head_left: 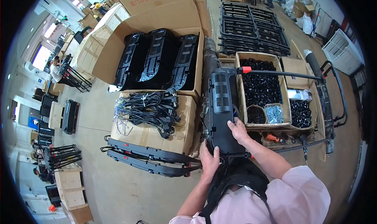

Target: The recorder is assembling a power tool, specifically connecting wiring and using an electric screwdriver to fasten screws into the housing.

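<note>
Right in front of me lies a long black plastic housing (222, 125) with rows of vent slots near its far end. My left hand (209, 160) grips its near left edge, thumb up on the side and fingers partly hidden below. Farther up the right side, my right hand (238, 131) is closed on the other edge, its thumb on top and its other fingers tucked out of sight. A black metal tube (282, 73) with a red end piece (246, 70) runs off to the right beside the housing.
Left, a carton (114, 53) holds three glossy black covers (157, 59). Bundled black power cords (147, 108) lie on another carton, with two curved black bars (151, 155) in front. At right, boxes hold black knobs (261, 82) and small silver hardware (274, 114). Black frames (253, 29) are stacked beyond.
</note>
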A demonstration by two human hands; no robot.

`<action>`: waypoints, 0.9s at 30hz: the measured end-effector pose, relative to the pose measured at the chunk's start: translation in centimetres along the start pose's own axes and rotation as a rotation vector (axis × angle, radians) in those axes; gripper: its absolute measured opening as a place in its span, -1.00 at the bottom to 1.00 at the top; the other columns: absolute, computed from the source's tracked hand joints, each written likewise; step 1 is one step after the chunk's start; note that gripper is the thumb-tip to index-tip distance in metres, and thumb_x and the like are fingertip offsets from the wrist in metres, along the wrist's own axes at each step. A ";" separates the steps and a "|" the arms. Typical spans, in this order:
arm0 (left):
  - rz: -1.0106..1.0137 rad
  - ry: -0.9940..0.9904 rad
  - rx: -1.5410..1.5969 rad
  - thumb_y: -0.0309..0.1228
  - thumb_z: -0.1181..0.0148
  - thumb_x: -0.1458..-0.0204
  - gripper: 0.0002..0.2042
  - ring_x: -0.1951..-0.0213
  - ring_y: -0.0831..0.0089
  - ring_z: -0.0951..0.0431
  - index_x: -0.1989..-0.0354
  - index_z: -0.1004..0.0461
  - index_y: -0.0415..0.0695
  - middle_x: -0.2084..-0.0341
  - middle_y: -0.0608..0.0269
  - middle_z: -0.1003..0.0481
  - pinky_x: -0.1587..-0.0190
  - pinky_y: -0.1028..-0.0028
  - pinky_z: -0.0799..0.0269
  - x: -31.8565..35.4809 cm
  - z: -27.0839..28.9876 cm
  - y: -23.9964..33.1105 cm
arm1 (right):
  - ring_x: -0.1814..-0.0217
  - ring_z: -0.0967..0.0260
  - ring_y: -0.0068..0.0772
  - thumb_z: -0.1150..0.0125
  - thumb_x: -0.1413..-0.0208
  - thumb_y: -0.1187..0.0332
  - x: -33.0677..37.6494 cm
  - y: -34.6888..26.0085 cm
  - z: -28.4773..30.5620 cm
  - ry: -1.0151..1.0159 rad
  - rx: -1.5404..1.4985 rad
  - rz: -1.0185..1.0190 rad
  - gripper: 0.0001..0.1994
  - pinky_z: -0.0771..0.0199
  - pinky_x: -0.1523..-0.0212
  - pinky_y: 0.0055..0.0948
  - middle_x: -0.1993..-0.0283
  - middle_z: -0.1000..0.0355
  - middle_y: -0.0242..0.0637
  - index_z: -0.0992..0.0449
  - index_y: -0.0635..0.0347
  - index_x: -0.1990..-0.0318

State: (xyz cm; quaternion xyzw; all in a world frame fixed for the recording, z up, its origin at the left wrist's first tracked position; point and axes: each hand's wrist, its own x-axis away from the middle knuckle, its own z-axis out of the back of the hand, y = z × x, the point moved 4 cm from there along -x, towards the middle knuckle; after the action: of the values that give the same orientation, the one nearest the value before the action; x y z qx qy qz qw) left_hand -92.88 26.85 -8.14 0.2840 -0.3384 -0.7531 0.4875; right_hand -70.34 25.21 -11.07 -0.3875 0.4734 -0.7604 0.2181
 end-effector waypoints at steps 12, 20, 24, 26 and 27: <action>0.021 -0.210 0.101 -0.44 0.09 -0.37 -0.46 -0.45 -0.21 -0.18 -0.46 -0.11 -0.46 -0.40 -0.40 -0.20 -0.51 0.07 -0.05 1.6 -1.7 -2.5 | -0.20 -0.45 -0.24 -0.08 -0.43 0.21 2.4 -0.7 -1.2 -0.075 -0.042 -0.059 -0.55 -0.41 -0.24 -0.29 -0.16 -0.52 0.01 -0.43 0.49 -0.22; 0.003 -0.239 0.064 -0.50 0.11 -0.34 -0.48 -0.45 -0.21 -0.19 -0.45 -0.12 -0.47 -0.39 -0.41 -0.21 -0.52 0.10 -0.04 1.1 -1.7 -1.9 | -0.19 -0.51 -0.01 -0.10 -0.40 0.17 0.7 1.4 -1.1 -0.007 -0.005 -0.041 -0.57 -0.44 -0.19 -0.16 -0.10 -0.56 0.11 -0.47 0.40 -0.18; 0.012 -0.246 0.060 -0.49 0.12 -0.36 -0.49 -0.43 -0.18 -0.24 -0.44 -0.14 -0.45 -0.37 -0.40 -0.24 -0.49 0.10 -0.09 1.3 -1.5 -1.9 | -0.26 -0.47 0.12 -0.07 -0.41 0.14 1.0 1.4 -1.1 -0.086 0.001 -0.045 -0.53 -0.42 -0.21 -0.09 -0.11 -0.52 0.26 -0.43 0.44 -0.18; 0.029 -0.274 0.066 -0.48 0.12 -0.37 -0.50 -0.41 -0.15 -0.28 -0.45 -0.14 -0.43 -0.36 -0.37 -0.26 -0.48 0.13 -0.12 1.1 -1.9 -1.0 | -0.24 -0.47 0.20 -0.08 -0.40 0.10 0.5 2.9 -0.3 -0.021 0.103 -0.030 -0.46 -0.43 -0.23 -0.07 -0.12 -0.53 0.23 -0.38 0.44 -0.27; 0.036 -0.243 0.115 -0.48 0.09 -0.37 -0.50 -0.39 -0.14 -0.30 -0.45 -0.15 -0.42 -0.36 -0.35 -0.28 -0.47 0.14 -0.14 0.7 -1.9 -0.6 | -0.18 -0.51 0.13 -0.10 -0.40 0.10 0.5 3.5 0.3 -0.032 0.073 0.025 -0.45 -0.46 -0.21 -0.12 -0.07 -0.55 0.18 -0.37 0.43 -0.29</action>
State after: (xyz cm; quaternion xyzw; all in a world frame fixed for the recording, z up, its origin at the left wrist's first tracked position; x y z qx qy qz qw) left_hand -92.01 25.95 -9.87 0.2121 -0.4426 -0.7523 0.4395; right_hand -70.52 23.13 -13.95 -0.3854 0.4464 -0.7681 0.2494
